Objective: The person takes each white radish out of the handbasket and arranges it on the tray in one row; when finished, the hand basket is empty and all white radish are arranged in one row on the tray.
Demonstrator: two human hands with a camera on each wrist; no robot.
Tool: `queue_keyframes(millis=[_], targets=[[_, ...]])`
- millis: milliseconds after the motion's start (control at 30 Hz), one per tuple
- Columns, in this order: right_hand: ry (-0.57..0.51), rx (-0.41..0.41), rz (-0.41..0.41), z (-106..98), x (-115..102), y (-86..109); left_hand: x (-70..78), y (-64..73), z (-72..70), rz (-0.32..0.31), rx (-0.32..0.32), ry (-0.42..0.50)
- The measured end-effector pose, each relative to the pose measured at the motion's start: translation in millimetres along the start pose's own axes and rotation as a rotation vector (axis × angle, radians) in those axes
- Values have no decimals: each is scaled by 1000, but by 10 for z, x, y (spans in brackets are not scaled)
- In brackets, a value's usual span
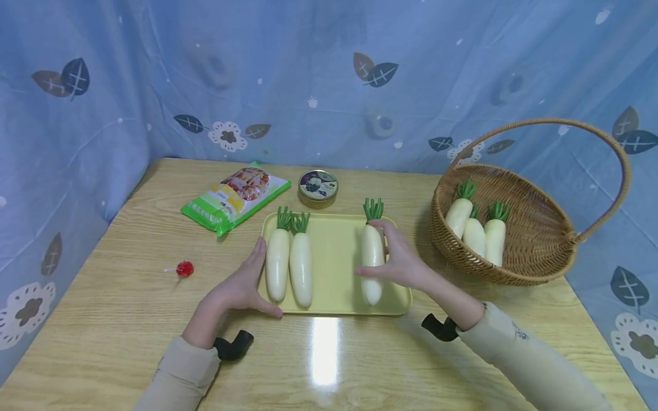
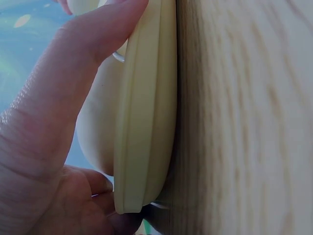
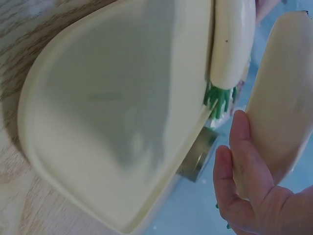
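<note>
Radish [image 1: 371, 245] in grip, I have it above the right part of the yellow tray [image 1: 334, 262], leaves pointing far; the right wrist view shows it clear of the tray floor. My right hand [image 1: 400, 261] pinches it between thumb and fingers. My left hand [image 1: 241, 285] clasps the tray's near-left corner, thumb along the near rim, fingers round the left side, which I take as steadying. Two white radishes [image 1: 301, 268] lie side by side at the tray's left, leaves over the far rim, and three sit in the wicker basket [image 1: 540, 228] at the right.

I read the step as laying a third radish in the row, though I cannot tell whether it is headed down or up. If down, the next move calls for matching the pair's direction, lowering until it rests inside the near rim, then parting the fingers gently, since that smooth, rounded body could roll.
</note>
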State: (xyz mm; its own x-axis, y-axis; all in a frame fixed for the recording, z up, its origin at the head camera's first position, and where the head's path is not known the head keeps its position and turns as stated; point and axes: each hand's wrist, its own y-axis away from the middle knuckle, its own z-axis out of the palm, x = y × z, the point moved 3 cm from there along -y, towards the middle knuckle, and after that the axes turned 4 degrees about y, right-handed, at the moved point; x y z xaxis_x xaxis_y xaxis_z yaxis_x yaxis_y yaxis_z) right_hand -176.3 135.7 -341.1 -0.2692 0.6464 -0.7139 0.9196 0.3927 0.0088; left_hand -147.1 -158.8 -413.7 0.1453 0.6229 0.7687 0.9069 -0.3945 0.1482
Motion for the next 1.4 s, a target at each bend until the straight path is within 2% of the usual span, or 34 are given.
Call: queue_keyframes(millis=[200, 500, 733, 867, 1400], targets=[[23, -6, 8, 86, -36, -84, 14, 6, -7, -5, 0, -4], [-1, -9, 15, 239, -123, -189, 7, 7, -11, -11, -3, -11], [-8, -41, 26, 373, -163, -231, 13, -4, 1, 0, 0, -16], [6, -52, 18, 458, -171, -252, 15, -1, 5, 12, 5, -20], [-13, -76, 17, 698, -157, -365, 3, -4, 5, -9, -1, -20]])
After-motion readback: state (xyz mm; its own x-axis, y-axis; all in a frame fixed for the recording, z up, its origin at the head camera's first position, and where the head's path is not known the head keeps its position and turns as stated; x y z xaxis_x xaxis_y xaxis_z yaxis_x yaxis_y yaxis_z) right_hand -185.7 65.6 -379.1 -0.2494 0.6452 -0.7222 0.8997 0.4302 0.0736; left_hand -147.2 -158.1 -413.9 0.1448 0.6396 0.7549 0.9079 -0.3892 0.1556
